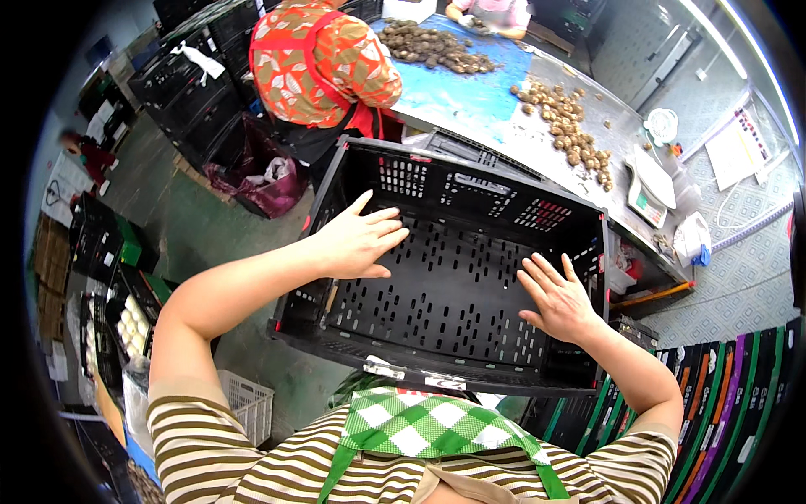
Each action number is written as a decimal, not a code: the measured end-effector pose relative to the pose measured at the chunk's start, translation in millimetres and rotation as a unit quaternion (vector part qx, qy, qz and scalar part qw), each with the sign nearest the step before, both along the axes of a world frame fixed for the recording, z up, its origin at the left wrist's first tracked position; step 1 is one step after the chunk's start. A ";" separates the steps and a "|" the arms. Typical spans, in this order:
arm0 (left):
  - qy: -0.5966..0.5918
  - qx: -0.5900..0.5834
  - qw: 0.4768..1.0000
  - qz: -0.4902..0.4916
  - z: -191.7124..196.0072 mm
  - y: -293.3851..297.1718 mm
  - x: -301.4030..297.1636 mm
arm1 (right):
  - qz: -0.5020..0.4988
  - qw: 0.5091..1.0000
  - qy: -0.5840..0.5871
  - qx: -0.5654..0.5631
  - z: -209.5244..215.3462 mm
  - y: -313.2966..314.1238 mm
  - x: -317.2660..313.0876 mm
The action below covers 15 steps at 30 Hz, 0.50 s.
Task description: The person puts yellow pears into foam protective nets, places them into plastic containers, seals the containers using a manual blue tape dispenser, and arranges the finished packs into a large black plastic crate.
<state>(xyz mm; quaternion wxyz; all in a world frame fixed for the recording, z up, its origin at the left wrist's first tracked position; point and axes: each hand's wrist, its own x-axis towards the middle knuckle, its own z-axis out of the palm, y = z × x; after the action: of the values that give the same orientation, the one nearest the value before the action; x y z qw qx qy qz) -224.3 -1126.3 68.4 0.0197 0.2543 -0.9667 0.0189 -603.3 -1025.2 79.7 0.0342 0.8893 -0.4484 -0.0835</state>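
Observation:
A large black plastic crate [445, 290] stands in front of me, its slotted bottom bare and its walls pierced with slots. My left hand [361, 239] is over the left part of the crate, palm down with the fingers spread. Over the right part is my right hand [558, 298], its fingers also stretched out and apart. Neither hand holds anything. Whether either one touches the crate's inside I cannot tell.
Beyond the crate, a metal table [609, 109] bears brown tubers [567, 126], a darker heap [437, 46] on blue sheeting and a white scale [651, 189]. A person in an orange patterned top [319, 67] stands at far left. Stacked crates [714, 412] are at right, a pale basket [248, 407] at lower left.

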 end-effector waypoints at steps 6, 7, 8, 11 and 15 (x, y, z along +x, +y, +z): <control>-0.238 -0.044 0.959 0.146 -27.8 -27.0 47.2 | -0.133 0.959 0.252 0.013 -40.7 23.9 -96.3; -0.264 -0.047 0.952 0.148 -23.1 -27.3 43.3 | -0.131 0.958 0.253 0.014 -39.7 23.1 -95.8; -0.229 -0.013 0.962 0.151 -31.0 -23.7 45.1 | -0.131 0.958 0.254 0.015 -37.9 21.7 -94.4; -0.014 -0.040 0.987 0.157 -27.4 -10.0 55.6 | -0.123 0.979 0.138 0.085 -18.2 13.3 -85.1; 0.064 -0.106 0.988 0.094 0.6 27.2 18.7 | -0.023 0.999 0.047 -0.013 8.0 6.6 -34.1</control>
<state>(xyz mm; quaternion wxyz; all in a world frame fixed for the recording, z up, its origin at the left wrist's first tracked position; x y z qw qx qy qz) -205.5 -1099.1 69.1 0.1062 0.3408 -0.9280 0.1065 -637.3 -1018.6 87.7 0.0649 0.8734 -0.4677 -0.1195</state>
